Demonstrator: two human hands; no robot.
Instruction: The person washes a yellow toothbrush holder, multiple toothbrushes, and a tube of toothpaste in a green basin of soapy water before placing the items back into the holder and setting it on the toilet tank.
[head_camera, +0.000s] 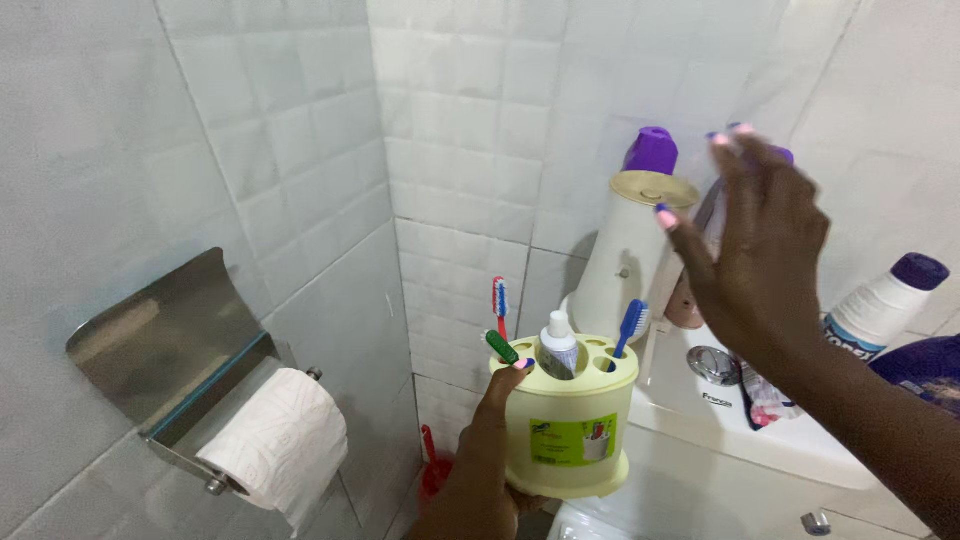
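While L hand (478, 470) grips toothbrush holder (568, 412), R hand (752, 262) hovers open.

White tiled walls (470, 110), steel toilet-roll holder (165, 340), white cistern (700, 420)

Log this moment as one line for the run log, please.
left hand: holds yellow toothbrush holder | right hand: raised, open, near cream bottle | cistern top: bottles behind

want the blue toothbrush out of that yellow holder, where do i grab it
Pinch the blue toothbrush just under its bristle head, coming from above and the right. Only that top part sticks out of the holder, leaning right; the left hand grips the holder's left side.
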